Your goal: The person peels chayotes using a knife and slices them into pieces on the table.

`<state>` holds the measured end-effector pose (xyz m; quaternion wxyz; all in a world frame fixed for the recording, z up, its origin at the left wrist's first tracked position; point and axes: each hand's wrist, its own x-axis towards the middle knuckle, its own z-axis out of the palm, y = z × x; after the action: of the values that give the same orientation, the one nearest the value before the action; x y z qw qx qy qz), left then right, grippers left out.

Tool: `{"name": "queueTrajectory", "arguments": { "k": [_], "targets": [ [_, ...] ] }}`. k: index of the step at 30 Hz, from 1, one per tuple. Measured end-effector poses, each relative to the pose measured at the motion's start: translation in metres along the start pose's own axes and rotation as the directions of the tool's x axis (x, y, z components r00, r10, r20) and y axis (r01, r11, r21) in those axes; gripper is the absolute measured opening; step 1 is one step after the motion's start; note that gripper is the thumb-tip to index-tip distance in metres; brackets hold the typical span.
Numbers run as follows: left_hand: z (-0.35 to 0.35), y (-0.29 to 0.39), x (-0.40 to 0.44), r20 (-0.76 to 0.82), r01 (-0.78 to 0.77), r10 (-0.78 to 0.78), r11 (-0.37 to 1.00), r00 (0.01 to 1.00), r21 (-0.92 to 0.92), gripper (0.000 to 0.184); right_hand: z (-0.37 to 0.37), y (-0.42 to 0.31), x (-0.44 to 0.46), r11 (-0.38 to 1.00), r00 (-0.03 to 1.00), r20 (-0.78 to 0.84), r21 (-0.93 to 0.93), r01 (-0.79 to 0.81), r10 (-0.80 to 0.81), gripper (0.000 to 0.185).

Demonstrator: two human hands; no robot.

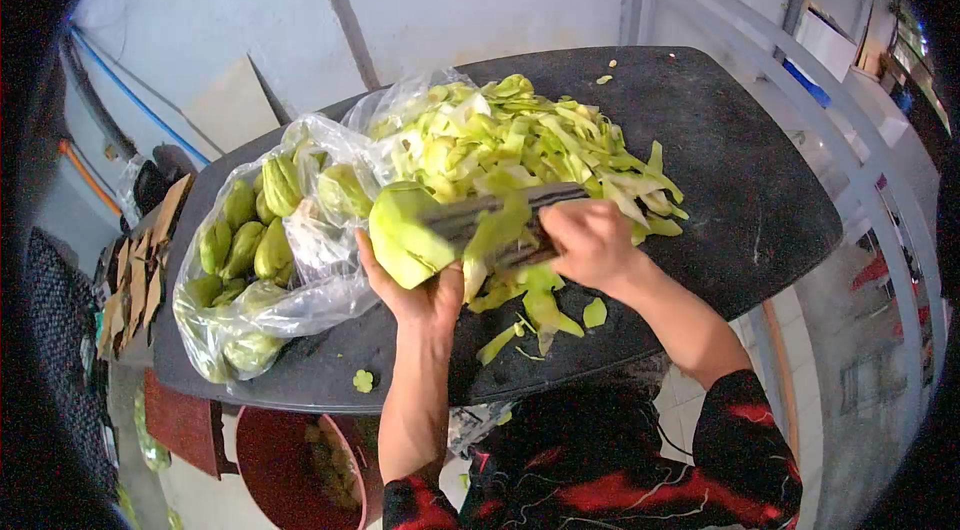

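My left hand (415,295) cups a large pale-green fruit (405,235), its skin peeled and its top cut flat. My right hand (592,242) is closed around the handle of a knife (455,228) with a wide dark blade, smeared by motion. The blade lies against the right side of the fruit, and a green peel strip (502,225) shows over it. Behind both hands a heap of green peelings (545,145) spreads over the dark table (735,180). Left of my left hand, a clear plastic bag (345,305) holds several whole ridged green fruits (240,250).
Below the table's front edge stands a red bucket (275,465) with pale pieces inside. A grey metal railing (765,15) runs along the right side. Torn cardboard (145,265) leans at the left, and a small green scrap (363,381) lies near the front edge.
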<state>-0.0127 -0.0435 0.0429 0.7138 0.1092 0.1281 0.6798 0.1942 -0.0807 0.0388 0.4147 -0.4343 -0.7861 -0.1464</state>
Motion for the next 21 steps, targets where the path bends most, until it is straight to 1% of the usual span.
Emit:
{"name": "queueTrajectory", "arguments": {
  "k": [1, 3, 4, 5, 7, 8, 9, 11, 15, 17, 18, 20, 21],
  "targets": [
    [-0.003, 0.002, 0.0, -0.003, -0.001, 0.001, 1.0, 1.0, -0.001, 0.062, -0.001, -0.005, 0.001, 0.993, 0.993, -0.036, 0.018, 0.115, -0.114, 0.02],
    [-0.009, 0.006, 0.0, 0.105, 0.036, -0.054, 0.985, 0.993, 0.167, 0.063, 0.005, -0.014, 0.003, 0.97, 0.962, -0.123, -0.046, 0.239, -0.243, 0.016],
    [-0.003, 0.005, -0.001, -0.024, 0.028, -0.024, 0.984, 0.999, 0.175, 0.063, 0.005, -0.017, 0.002, 0.965, 0.959, -0.11, -0.064, 0.256, -0.261, 0.016],
    [-0.006, 0.005, 0.001, -0.027, 0.028, -0.024, 0.984, 0.999, 0.175, 0.063, 0.005, -0.019, 0.002, 0.959, 0.955, -0.098, -0.083, 0.273, -0.28, 0.016],
    [-0.012, 0.004, 0.004, 0.112, 0.056, -0.064, 0.995, 0.992, 0.078, 0.062, 0.008, -0.019, 0.002, 0.95, 0.947, -0.097, -0.108, 0.295, -0.305, 0.016],
    [-0.013, 0.003, 0.003, 0.131, 0.07, -0.079, 0.995, 0.988, 0.072, 0.062, 0.01, -0.019, 0.002, 0.939, 0.939, -0.096, -0.133, 0.317, -0.33, 0.015],
    [-0.014, 0.002, 0.004, 0.131, 0.07, -0.078, 0.995, 0.988, 0.07, 0.062, 0.011, -0.019, 0.002, 0.939, 0.939, -0.095, -0.133, 0.319, -0.332, 0.015],
    [-0.016, 0.0, 0.007, 0.064, 0.032, -0.036, 0.998, 0.997, 0.061, 0.061, 0.012, -0.02, 0.002, 0.943, 0.939, -0.131, -0.139, 0.301, -0.319, 0.014],
    [-0.012, -0.002, 0.001, 0.043, 0.024, -0.028, 0.995, 0.999, 0.101, 0.058, 0.008, -0.024, 0.003, 0.949, 0.945, -0.134, -0.15, 0.278, -0.298, 0.013],
    [-0.023, -0.001, 0.006, 0.215, 0.126, -0.139, 0.989, 0.967, 0.074, 0.058, 0.006, -0.026, 0.004, 0.945, 0.942, -0.121, -0.139, 0.297, -0.314, 0.013],
    [-0.024, -0.001, 0.007, 0.215, 0.127, -0.14, 0.989, 0.966, 0.075, 0.058, 0.005, -0.026, 0.004, 0.945, 0.942, -0.121, -0.139, 0.296, -0.313, 0.013],
    [-0.025, -0.001, 0.009, 0.139, 0.041, -0.057, 0.992, 0.989, 0.119, 0.06, 0.005, -0.026, 0.004, 0.965, 0.963, -0.095, -0.088, 0.246, -0.254, 0.014],
    [-0.02, -0.001, 0.006, 0.136, 0.044, -0.06, 0.992, 0.989, 0.122, 0.06, 0.006, -0.022, 0.005, 0.967, 0.964, -0.095, -0.085, 0.242, -0.249, 0.014]
  ]
}}
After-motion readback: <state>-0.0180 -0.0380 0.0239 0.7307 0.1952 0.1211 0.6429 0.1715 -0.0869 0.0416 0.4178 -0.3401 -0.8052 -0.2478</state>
